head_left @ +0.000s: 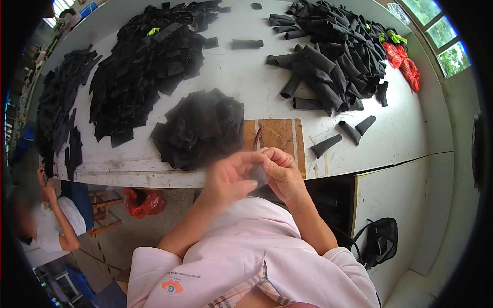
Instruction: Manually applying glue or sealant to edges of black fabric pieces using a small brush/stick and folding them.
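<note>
At the table's front edge my left hand (231, 177) and my right hand (283, 177) meet in front of my body. Between them is a small dark grey fabric piece (261, 178), mostly covered by the fingers. My right thumb and fingers pinch its upper part; my left fingers curve around its other side, slightly blurred. Just beyond the hands lies a wooden board (282, 136) with pale strips, and a thin brown stick (257, 137) rises from it. A heap of flat black fabric pieces (200, 128) lies to the left of the board.
Larger heaps of flat black pieces (144, 77) cover the table's left side. Rolled dark fabric tubes (328, 72) pile up at the far right, with a few loose tubes (326, 146) nearer. Red plastic bags (410, 73) sit by the right wall. A co-worker (61, 220) sits at left.
</note>
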Available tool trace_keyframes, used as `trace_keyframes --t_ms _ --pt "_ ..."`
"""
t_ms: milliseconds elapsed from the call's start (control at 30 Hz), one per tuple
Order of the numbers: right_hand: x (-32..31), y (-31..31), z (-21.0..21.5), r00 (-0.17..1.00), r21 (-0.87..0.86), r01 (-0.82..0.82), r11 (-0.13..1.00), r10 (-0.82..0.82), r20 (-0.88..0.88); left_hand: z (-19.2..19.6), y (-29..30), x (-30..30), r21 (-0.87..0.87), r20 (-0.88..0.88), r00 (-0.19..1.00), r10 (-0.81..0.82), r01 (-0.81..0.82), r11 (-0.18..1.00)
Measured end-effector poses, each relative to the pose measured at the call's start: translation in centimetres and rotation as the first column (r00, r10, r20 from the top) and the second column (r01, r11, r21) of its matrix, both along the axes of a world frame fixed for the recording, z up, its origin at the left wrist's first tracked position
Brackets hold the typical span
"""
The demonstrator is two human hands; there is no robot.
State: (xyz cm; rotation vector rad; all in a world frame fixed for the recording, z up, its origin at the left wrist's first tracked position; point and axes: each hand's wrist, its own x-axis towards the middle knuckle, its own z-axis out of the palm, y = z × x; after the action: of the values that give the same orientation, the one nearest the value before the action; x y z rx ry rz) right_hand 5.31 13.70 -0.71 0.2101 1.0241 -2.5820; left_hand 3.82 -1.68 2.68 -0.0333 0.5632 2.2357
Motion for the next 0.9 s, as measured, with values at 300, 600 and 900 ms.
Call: trace_keyframes --t_ms 300,600,900 --pt "-0.9 -0.2 4.2 0.859 0.612 0.384 0.691 -0.025 -0.512 -0.4 2.0 -0.2 -0.421 -0.823 0.548 0.148 -0.765 0.488" --pt "-3.5 1.6 8.3 0.961 0.474 0.061 0.878 0.078 -0.267 3.2 1.2 -3.9 0.206 -0.011 0.993 0.122 -0.117 0.972" --pt "-5.3 0.5 6.3 0.974 0.371 0.041 0.928 0.046 -0.221 1.3 0.3 -6.0 0.352 0.176 0.982 0.065 -0.124 0.928"
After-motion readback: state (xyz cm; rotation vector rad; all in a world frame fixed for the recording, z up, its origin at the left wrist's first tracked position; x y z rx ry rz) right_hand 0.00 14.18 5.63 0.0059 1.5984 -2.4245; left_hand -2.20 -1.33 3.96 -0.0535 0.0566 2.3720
